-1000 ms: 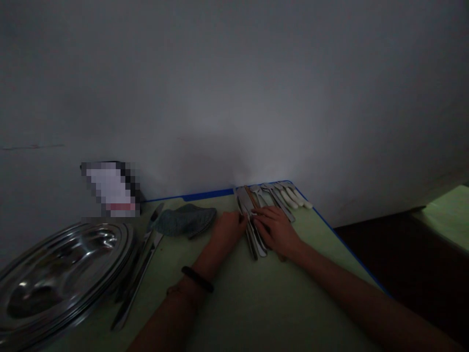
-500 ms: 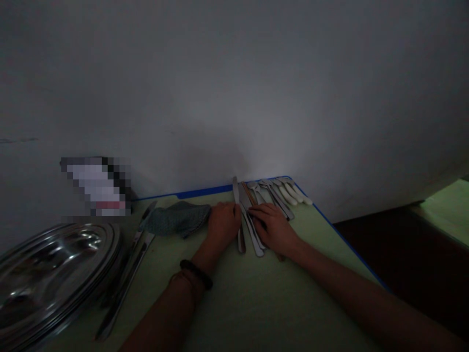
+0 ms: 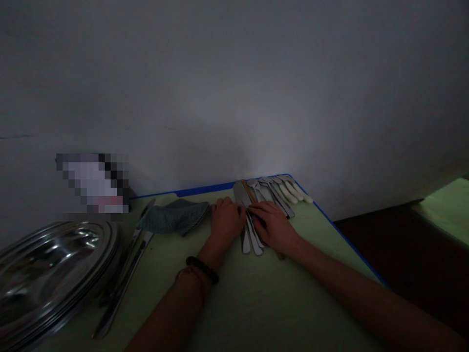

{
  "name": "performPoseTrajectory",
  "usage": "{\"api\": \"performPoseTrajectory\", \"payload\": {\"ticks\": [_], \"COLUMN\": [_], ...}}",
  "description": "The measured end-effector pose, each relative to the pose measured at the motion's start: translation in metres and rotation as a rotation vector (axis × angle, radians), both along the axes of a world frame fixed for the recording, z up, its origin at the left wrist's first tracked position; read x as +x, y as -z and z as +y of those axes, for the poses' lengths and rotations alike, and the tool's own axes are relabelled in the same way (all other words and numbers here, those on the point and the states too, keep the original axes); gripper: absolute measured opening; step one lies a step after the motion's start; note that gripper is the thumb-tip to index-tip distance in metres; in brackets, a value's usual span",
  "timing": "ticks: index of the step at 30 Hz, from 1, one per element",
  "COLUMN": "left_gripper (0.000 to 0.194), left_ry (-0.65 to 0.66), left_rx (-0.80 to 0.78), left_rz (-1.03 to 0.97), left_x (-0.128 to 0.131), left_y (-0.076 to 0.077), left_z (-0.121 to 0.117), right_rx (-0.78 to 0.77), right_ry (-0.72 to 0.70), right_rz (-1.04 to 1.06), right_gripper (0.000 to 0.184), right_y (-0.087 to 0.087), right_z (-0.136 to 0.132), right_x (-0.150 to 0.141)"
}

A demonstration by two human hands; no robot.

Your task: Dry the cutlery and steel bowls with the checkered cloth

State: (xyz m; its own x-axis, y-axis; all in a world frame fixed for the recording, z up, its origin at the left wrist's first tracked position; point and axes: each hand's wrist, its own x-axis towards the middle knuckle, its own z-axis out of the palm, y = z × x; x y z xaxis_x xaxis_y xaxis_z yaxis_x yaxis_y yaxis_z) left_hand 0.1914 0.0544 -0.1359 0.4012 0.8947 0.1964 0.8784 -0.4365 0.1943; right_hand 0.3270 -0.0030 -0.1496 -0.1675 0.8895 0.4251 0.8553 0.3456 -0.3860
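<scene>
On the table [image 3: 164, 264], see the left hand [image 3: 227, 221] curled over the metal cutlery [image 3: 246, 244], exact grasp hidden; expect light, stiff, slippery pieces, best pinched by the flat handles [image 3: 258, 250]; further right, find the right hand [image 3: 275, 226] bent against them, hold equally unclear

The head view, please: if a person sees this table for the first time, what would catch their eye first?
Probably the shiny metal dishes, stacked at the table's left side. Next come the two bare hands, left and right, close together over metal cutlery near the wall. Beyond the right hand, white handles stand out by the blue edge.
</scene>
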Motion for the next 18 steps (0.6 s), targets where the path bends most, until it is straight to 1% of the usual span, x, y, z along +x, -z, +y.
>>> {"api": "performPoseTrajectory", "payload": {"ticks": [5, 8, 12, 14, 18], "left_gripper": [0.035, 0.037, 0.042, 0.044, 0.052], "left_ry": [-0.02, 0.056, 0.183, 0.209, 0.209], "left_rx": [0.019, 0.014, -0.025, -0.032, -0.017], "left_rz": [-0.052, -0.07, -0.011, 0.02, 0.06], "left_x": [-0.008, -0.016, -0.024, -0.025, -0.024], "left_y": [0.002, 0.003, 0.007, 0.01, 0.015], "left_z": [0.003, 0.005, 0.006, 0.007, 0.006], "right_rx": [0.014, 0.004, 0.011, 0.025, 0.023], "right_ry": [0.01, 0.013, 0.002, -0.004, -0.01], "right_rz": [0.001, -0.018, -0.045, -0.05, -0.054], "right_gripper": [0.034, 0.037, 0.036, 0.036, 0.037], "right_y": [0.0, 0.001, 0.004, 0.005, 0.007], "right_z": [-0.001, 0.0, 0.0, 0.001, 0.002], "right_x": [0.001, 0.001, 0.002, 0.002, 0.002]}}
